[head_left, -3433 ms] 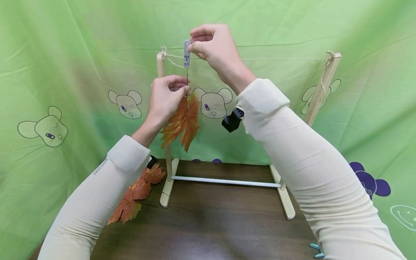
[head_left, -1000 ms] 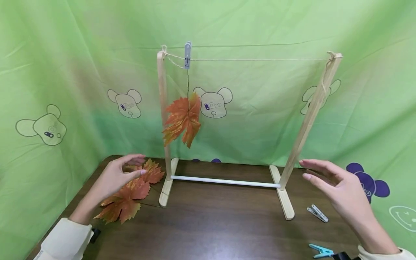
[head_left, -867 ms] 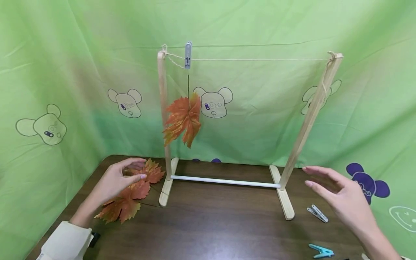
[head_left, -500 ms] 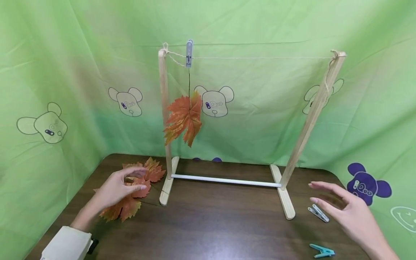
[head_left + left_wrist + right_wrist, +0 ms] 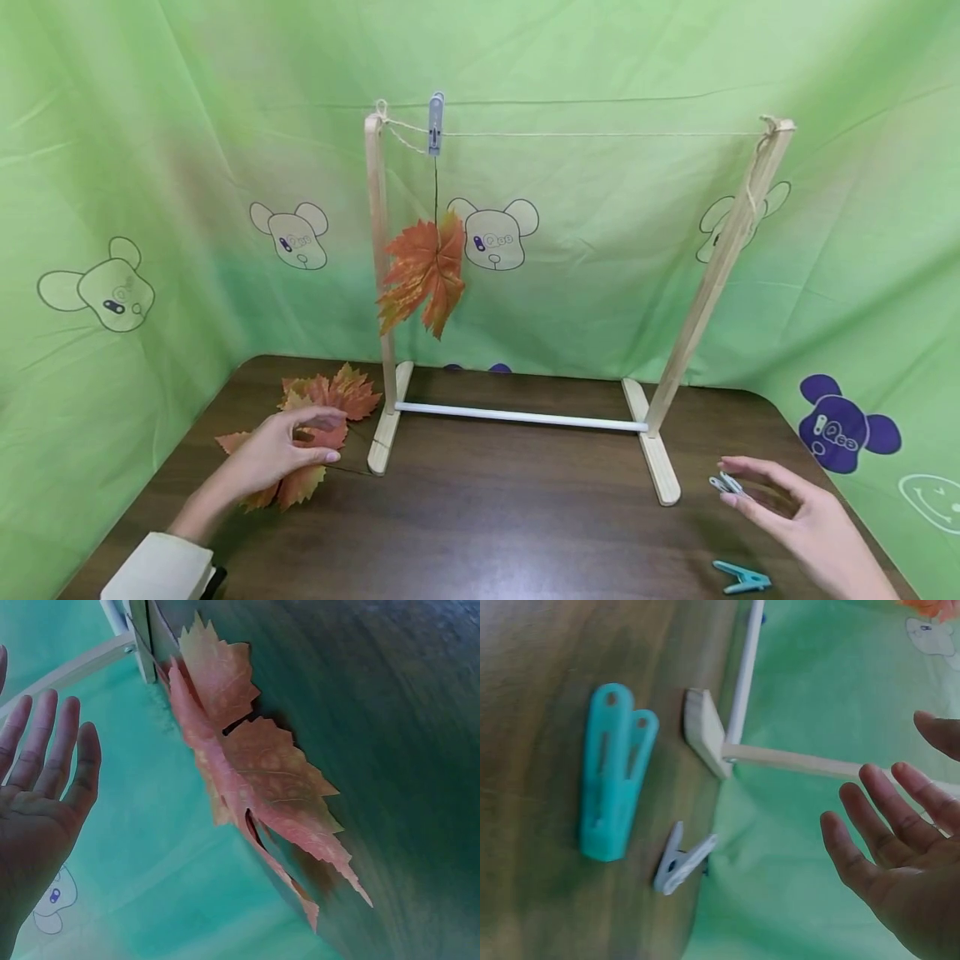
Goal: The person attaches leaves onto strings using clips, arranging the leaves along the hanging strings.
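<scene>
From the head view, your left hand (image 5: 281, 450) hovers with loosely spread fingers over the pile of maple leaves (image 5: 315, 417) lying on the desk (image 5: 487, 517), just left of the wooden rack (image 5: 378, 275); whether the fingertips touch the top leaf you cannot tell. Your right hand (image 5: 795, 512) is spread open, fingers relaxed, right at the white clothespin (image 5: 723, 483), which lies on the desk just right of the rack's right foot. A teal clothespin (image 5: 741, 577) lies nearer you than the white one. On the rack's string (image 5: 600, 135) a grey clothespin (image 5: 434, 122) holds a hanging leaf (image 5: 423, 275) by its stem, close to the rack's left post.

From the left wrist view, your left hand (image 5: 37, 802) shows flat, fingers straight and together, holding nothing, apart from the leaves (image 5: 255, 772), which lie stacked on the dark desk (image 5: 390, 750) with the rack's foot (image 5: 142, 645) just beyond them.

From the right wrist view, your right hand (image 5: 900, 877) is open with fingers apart, gripping nothing. The teal clothespin (image 5: 615, 772) and the white clothespin (image 5: 682, 859) lie side by side on the desk (image 5: 540, 712), both near the rack's foot (image 5: 705, 731).
</scene>
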Action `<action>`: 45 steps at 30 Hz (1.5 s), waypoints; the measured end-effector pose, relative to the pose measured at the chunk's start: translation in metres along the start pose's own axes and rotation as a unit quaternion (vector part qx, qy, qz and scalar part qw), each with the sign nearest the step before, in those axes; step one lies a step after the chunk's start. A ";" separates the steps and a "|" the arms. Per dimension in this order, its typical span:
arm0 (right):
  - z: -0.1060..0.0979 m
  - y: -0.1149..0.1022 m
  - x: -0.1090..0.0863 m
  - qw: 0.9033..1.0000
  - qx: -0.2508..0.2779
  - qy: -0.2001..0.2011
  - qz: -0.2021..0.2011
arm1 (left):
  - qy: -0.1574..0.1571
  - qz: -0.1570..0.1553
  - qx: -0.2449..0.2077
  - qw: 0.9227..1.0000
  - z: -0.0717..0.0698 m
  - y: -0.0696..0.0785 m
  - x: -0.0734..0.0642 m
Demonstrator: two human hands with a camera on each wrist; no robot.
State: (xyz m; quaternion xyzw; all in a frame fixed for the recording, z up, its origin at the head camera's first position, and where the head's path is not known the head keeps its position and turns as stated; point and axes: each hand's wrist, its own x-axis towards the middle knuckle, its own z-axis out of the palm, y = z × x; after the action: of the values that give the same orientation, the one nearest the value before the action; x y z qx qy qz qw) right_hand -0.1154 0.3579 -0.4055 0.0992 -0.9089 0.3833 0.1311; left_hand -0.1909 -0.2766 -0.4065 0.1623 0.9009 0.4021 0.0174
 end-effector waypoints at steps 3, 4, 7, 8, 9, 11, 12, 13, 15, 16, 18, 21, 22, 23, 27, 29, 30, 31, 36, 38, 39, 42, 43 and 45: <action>0.003 0.007 -0.003 1.000 0.005 -0.008 0.006 | -0.006 -0.004 -0.003 1.000 0.002 -0.002 0.000; 0.003 0.009 -0.004 1.000 0.006 -0.012 0.010 | -0.008 -0.005 -0.003 1.000 0.002 -0.002 0.000; 0.007 0.015 -0.007 1.000 -0.005 -0.018 0.016 | -0.012 -0.012 0.004 1.000 0.005 -0.004 0.001; 0.008 0.017 -0.007 1.000 -0.011 -0.019 0.015 | -0.015 -0.012 0.004 1.000 0.006 -0.005 0.001; 0.009 0.020 -0.008 1.000 -0.016 -0.020 0.010 | -0.018 -0.012 0.001 1.000 0.007 -0.006 0.002; 0.011 0.025 -0.009 0.999 -0.025 -0.021 -0.006 | -0.024 -0.008 -0.006 1.000 0.011 -0.010 0.002; 0.012 0.029 -0.010 0.999 -0.032 -0.021 -0.018 | -0.029 -0.006 -0.012 1.000 0.012 -0.011 0.003; 0.012 0.032 -0.010 0.999 -0.038 -0.022 -0.026 | -0.033 -0.001 -0.020 0.999 0.014 -0.013 0.003; 0.014 0.037 -0.011 0.998 -0.047 -0.028 -0.036 | -0.040 0.009 -0.031 0.999 0.017 -0.015 0.004; 0.014 0.039 -0.012 0.998 -0.048 -0.035 -0.037 | -0.043 0.012 -0.034 0.998 0.018 -0.016 0.005; 0.014 0.043 -0.013 0.997 -0.045 -0.055 -0.028 | -0.050 0.015 -0.037 0.998 0.019 -0.016 0.006; 0.015 0.047 -0.015 0.996 -0.034 -0.083 -0.013 | -0.060 0.017 -0.034 0.997 0.020 -0.018 0.009; 0.016 0.049 -0.015 0.995 -0.034 -0.089 -0.009 | -0.064 0.016 -0.031 0.997 0.020 -0.018 0.010; 0.016 0.050 -0.014 0.995 -0.034 -0.094 -0.008 | -0.067 0.016 -0.029 0.997 0.021 -0.019 0.011; 0.016 0.056 -0.014 0.992 -0.063 -0.105 -0.003 | -0.072 0.023 -0.015 0.997 0.022 -0.022 0.015; 0.016 0.058 -0.014 0.991 -0.074 -0.114 0.000 | -0.074 0.027 -0.008 0.997 0.023 -0.024 0.017; 0.016 0.060 -0.014 0.990 -0.078 -0.116 -0.001 | -0.074 0.028 -0.004 0.997 0.023 -0.024 0.018; 0.017 0.061 -0.014 0.990 -0.078 -0.118 -0.005 | -0.076 0.028 -0.001 0.997 0.024 -0.025 0.018; 0.020 0.068 -0.016 0.990 -0.062 -0.118 -0.050 | -0.092 0.013 0.000 0.996 0.026 -0.028 0.023; 0.020 0.069 -0.017 0.989 -0.058 -0.118 -0.064 | -0.097 0.005 -0.005 0.995 0.026 -0.028 0.024; 0.020 0.070 -0.017 0.989 -0.055 -0.120 -0.070 | -0.098 0.002 -0.006 0.995 0.027 -0.027 0.025; 0.021 0.072 -0.016 0.988 -0.045 -0.118 -0.088 | -0.102 -0.005 -0.006 0.995 0.028 -0.026 0.026; 0.021 0.072 -0.016 0.988 -0.043 -0.117 -0.095 | -0.103 -0.006 -0.003 0.995 0.028 -0.026 0.026; 0.021 0.073 -0.016 0.987 -0.041 -0.114 -0.107 | -0.105 -0.008 0.000 0.994 0.028 -0.025 0.027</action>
State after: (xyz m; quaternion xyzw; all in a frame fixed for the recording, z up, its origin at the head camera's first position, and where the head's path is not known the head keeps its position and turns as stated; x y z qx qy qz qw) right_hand -0.1237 0.3937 -0.4738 0.2341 -0.9169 0.3156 0.0705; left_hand -0.2187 -0.2639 -0.4415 0.1964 0.8954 0.3826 0.1153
